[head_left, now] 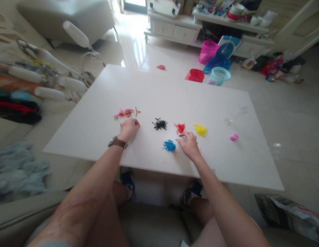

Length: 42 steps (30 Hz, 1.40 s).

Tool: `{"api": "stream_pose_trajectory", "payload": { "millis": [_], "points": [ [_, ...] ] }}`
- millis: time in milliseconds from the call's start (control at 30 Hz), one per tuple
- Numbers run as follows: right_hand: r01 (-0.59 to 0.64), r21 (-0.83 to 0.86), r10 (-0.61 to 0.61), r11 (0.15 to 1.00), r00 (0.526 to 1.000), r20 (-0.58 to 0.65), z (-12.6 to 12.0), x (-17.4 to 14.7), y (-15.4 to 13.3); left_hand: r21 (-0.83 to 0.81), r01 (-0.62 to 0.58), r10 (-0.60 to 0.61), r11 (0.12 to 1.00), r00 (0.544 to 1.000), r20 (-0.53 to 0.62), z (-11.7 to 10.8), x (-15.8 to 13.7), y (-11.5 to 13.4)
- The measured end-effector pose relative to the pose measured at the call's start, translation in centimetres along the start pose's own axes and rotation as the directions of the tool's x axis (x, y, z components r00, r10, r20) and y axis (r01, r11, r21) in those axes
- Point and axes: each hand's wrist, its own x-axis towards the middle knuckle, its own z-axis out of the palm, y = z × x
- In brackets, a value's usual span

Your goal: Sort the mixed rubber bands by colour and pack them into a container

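My left hand (pixel 130 128), wearing a brown-strapped watch (pixel 118 142), is closed in a pinch just below a mixed-colour pile of small rubber bands (pixel 126 113). A thin yellow rubber band (pixel 141 125) shows faintly at its fingertips. Thumb and fingers apart, my right hand (pixel 188 142) hovers by the red rubber bands (pixel 180 128) and holds nothing that I can see. Left of it lie blue rubber bands (pixel 169 145); black rubber bands (pixel 160 124) lie between the hands. Yellow rubber bands (pixel 200 129) form a pile to the right. Something pink is partly hidden by my right wrist.
On the white table (pixel 154 89), a pink round object (pixel 234 136) and a clear plastic piece (pixel 241 110) lie at the right. Beyond the far edge stand a red bin (pixel 195 75) and a light-blue basket (pixel 219 76). A white-armed lamp (pixel 76 34) rises at the left.
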Motion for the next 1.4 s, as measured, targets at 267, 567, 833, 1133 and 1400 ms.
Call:
{"api": "stream_pose_trajectory", "payload": {
  "millis": [267, 567, 833, 1133, 1400],
  "points": [
    [0.024, 0.008, -0.024, 1.000, 1.000, -0.006, 0.1, 0.0, 0.1, 0.011, -0.028, 0.028, 1.000, 0.999, 0.016, 0.6, 0.4, -0.3],
    [0.183, 0.268, -0.182, 0.946, 0.983, -0.029, 0.1, 0.0, -0.6, -0.755, -0.242, 0.562, 0.609, 0.803, 0.197, 0.5, -2.0, 3.5],
    [0.295, 0.433, -0.380, 0.852, 0.917, 0.124, -0.2, -0.9, -2.7, -0.841, -0.200, 0.705, 0.502, 0.657, 0.265, 2.2, -3.3, 5.7],
    [0.370, 0.387, -0.448, 0.844, 0.884, 0.133, 0.5, -0.9, -2.4, -0.834, -0.207, 0.705, 0.512, 0.656, 0.270, 2.5, -3.2, 5.8],
    [0.049, 0.483, -0.134, 0.874, 0.980, 0.144, 1.2, -0.5, -1.9, -0.795, -0.303, 0.734, 0.526, 0.634, 0.244, 3.1, -3.7, 6.3]
  ]
}}
